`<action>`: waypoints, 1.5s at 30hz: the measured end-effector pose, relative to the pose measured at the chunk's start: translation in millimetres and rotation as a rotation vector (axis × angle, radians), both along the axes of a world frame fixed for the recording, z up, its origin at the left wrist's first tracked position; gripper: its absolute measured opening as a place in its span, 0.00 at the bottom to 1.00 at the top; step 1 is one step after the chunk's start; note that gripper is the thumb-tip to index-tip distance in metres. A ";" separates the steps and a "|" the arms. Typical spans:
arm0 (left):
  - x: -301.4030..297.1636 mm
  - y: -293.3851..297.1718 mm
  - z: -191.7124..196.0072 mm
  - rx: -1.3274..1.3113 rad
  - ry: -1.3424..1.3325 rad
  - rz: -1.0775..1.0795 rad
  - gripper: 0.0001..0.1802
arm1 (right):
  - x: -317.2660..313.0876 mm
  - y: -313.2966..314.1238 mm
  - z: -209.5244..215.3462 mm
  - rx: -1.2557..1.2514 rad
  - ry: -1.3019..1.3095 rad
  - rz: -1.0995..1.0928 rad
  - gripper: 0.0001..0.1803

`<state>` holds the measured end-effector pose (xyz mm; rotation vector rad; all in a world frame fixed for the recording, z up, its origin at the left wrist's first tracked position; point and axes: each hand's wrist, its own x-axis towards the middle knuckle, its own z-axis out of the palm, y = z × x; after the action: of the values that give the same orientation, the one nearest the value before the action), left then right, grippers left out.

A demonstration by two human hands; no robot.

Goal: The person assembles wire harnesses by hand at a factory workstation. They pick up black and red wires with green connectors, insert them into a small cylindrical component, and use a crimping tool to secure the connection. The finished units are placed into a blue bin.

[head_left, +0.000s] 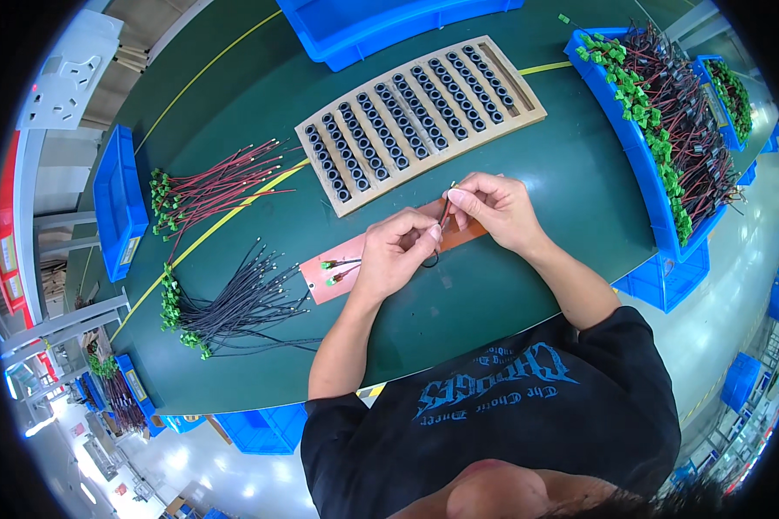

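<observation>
My left hand (395,253) is closed in a pinch on thin wires, over a flat copper-coloured board (325,281). Two green connectors (330,270) lie on the board's left end, their dark wires running toward that hand. Just to the right, my right hand (500,210) pinches the upper end of a thin dark wire (445,216) that slants up from the left fingertips. A small light tip shows above the right thumb; what it is, I cannot make out. A loop of black wire (432,260) hangs below the left fingers.
A wooden rack (342,208) with rows of black rings stands beyond my hands. Left lie bundles of red wires (225,182) and black wires (242,294) with green connectors. Blue bins stand at left (119,208), far (346,56) and right (619,130), the right one full of wires.
</observation>
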<state>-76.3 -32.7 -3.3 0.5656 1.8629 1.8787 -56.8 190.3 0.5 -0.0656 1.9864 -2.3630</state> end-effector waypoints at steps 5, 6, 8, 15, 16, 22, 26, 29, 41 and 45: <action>4.0 13.0 3.9 0.012 -0.040 0.078 0.07 | -0.3 -2.9 -3.6 0.005 0.072 -0.002 0.09; 3.9 13.1 1.4 0.004 -0.014 0.078 0.07 | -0.8 -3.3 -3.4 0.020 0.086 -0.003 0.08; 5.0 12.1 3.1 0.001 -0.024 0.080 0.08 | -0.8 -3.5 -2.8 0.041 0.098 0.000 0.09; 5.1 10.6 4.6 0.008 -0.002 0.057 0.07 | -0.1 -1.7 -2.8 0.081 0.113 0.013 0.10; 5.0 10.6 5.2 0.007 -0.003 0.057 0.07 | -0.1 -1.4 -2.5 0.093 0.114 0.015 0.10; 6.7 11.3 6.9 -0.041 0.020 0.066 0.07 | -0.6 -3.3 -4.2 0.024 0.118 0.031 0.11; 3.8 9.1 8.8 -0.084 0.048 0.024 0.06 | 0.4 2.4 6.3 0.351 0.149 0.066 0.13; 3.9 8.4 8.6 0.010 -0.082 0.137 0.05 | 6.6 -2.6 17.2 0.406 0.120 -0.046 0.16; 20.3 -8.9 5.6 -0.423 0.861 0.113 0.19 | 10.1 3.8 6.0 0.585 0.129 -0.180 0.16; 19.4 -3.1 18.0 -0.420 0.801 0.091 0.16 | 11.5 9.7 -3.0 0.784 0.290 -0.204 0.15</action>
<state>-56.9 -35.9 14.7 1.2114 2.7148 1.3120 -45.3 200.0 -2.5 -0.1825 3.0312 -1.5507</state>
